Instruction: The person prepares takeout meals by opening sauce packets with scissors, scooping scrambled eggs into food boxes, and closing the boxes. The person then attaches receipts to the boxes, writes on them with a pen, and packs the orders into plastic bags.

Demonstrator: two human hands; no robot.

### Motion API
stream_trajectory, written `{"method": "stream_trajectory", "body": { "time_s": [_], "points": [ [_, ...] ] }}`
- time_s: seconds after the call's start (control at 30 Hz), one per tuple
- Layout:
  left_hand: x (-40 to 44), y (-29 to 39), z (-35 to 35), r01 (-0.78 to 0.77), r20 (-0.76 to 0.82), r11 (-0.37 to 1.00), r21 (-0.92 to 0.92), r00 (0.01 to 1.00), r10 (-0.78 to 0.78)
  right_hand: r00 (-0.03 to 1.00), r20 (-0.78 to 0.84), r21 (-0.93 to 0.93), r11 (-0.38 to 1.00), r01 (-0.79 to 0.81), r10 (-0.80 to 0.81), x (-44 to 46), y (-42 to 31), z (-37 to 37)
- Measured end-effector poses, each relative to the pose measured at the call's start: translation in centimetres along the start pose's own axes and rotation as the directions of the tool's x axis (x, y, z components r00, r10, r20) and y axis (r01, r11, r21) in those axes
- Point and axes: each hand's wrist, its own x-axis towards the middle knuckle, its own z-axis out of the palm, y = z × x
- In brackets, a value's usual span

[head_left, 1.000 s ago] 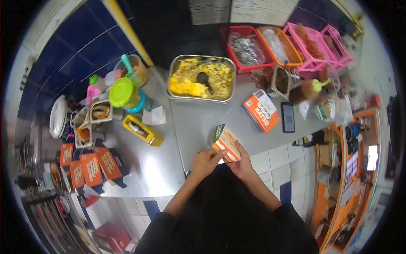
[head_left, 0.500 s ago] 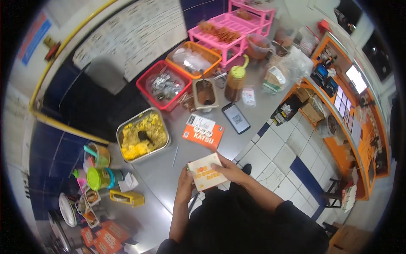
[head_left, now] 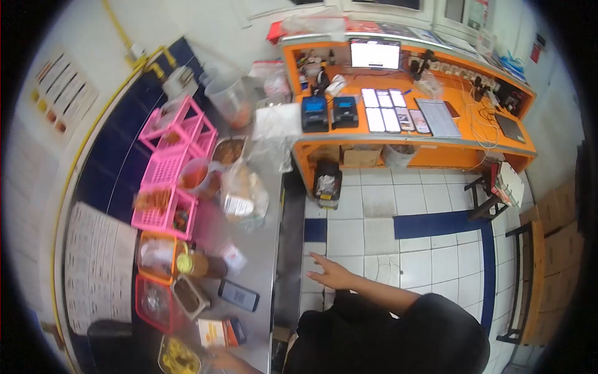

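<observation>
My right hand (head_left: 330,274) is stretched out over the tiled floor, fingers spread, holding nothing. Low in the view, my left hand (head_left: 228,360) is by the counter's front edge, close to the small white box with orange lettering (head_left: 213,333); its fingers are blurred, and I cannot tell whether they touch the box. That box lies by an orange printed box (head_left: 236,332). Left of my left hand is a metal tray of yellow food (head_left: 177,358), cut off by the frame. A phone showing a square code (head_left: 239,295) lies further up the counter.
Along the counter are a metal container (head_left: 190,296), a squeeze bottle (head_left: 202,265), a red basket (head_left: 156,302), an orange basket (head_left: 157,252), pink racks (head_left: 165,206) and a plastic bag (head_left: 243,193). An orange desk (head_left: 386,137) with screens stands ahead; a dark bin (head_left: 327,184) is beside it.
The white box has gone from both hands onto the counter by the orange box. My right hand has let go and spread its fingers. The view has swung right towards the desk.
</observation>
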Motion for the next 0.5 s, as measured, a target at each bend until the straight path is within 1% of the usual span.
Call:
{"method": "stream_trajectory", "body": {
  "time_s": [0.03,0.07,0.1,0.13,0.17,0.2,0.23,0.27,0.3,0.33,0.37,0.43,0.47,0.5],
  "points": [
    [-1.5,0.9,0.0,-0.162,-0.246,0.982,0.092,0.952,0.18,0.994,0.005,0.022,0.994,-0.108,0.108,-0.1,-0.3,-2.3],
    [-4.4,4.1,0.3,-0.255,-0.164,0.955,-0.151,0.959,0.23,0.993,-0.055,0.034,0.994,-0.105,0.107,0.1,-0.6,-3.7],
    [-8.3,8.1,0.6,-0.303,-0.089,0.871,-0.387,0.952,0.292,0.988,-0.108,0.04,0.994,-0.106,0.109,0.1,-0.7,-4.9],
    [-10.0,9.8,3.3,-0.492,-0.146,0.783,-0.381,0.868,0.475,0.981,-0.155,0.041,0.993,-0.111,0.116,0.1,-1.1,-6.2],
    [-11.7,11.4,6.1,-0.657,-0.196,0.657,-0.369,0.746,0.636,0.966,-0.248,-0.057,0.997,0.057,-0.069,0.4,-2.4,-7.4],
    [-16.3,15.5,6.3,-0.275,0.286,0.648,-0.711,0.728,0.623,0.914,-0.315,-0.171,0.962,0.212,-0.257,1.1,-4.3,-8.1],
    [-20.3,17.3,9.5,-0.089,0.551,0.707,-0.702,0.56,0.618,0.827,-0.351,-0.294,0.89,0.348,-0.439,2.1,-5.7,-8.8],
    [-22.8,18.0,15.4,0.527,0.894,0.728,-0.438,0.174,0.412,0.781,-0.323,-0.362,0.832,0.421,-0.535,3.4,-6.3,-9.4],
    [-27.5,22.8,13.1,0.666,0.879,0.705,-0.243,-0.157,0.451,0.727,-0.288,-0.423,0.764,0.488,-0.624,4.7,-6.7,-9.8],
    [-30.2,27.6,11.2,0.712,0.81,0.678,-0.185,-0.28,0.515,0.665,-0.247,-0.479,0.686,0.548,-0.705,5.7,-6.6,-10.4],
    [-32.9,32.5,9.3,0.741,0.723,0.662,-0.114,-0.396,0.567,0.746,-0.237,-0.481,0.743,0.466,-0.622,7.2,-5.1,-11.3],
    [-34.7,38.5,8.9,0.757,0.658,0.578,-0.305,-0.271,0.702,0.877,-0.224,-0.49,0.827,0.275,-0.425,11.7,-0.1,-13.6],
    [-35.5,41.4,9.1,0.759,0.61,0.517,-0.395,-0.204,0.765,0.954,-0.245,-0.566,0.824,0.004,-0.173,13.6,1.5,-16.0],
    [-36.1,44.5,9.7,0.748,0.552,0.453,-0.485,-0.14,0.822,0.967,-0.253,-0.221,0.971,-0.093,0.035,15.0,4.0,-18.5]
  ]
}}
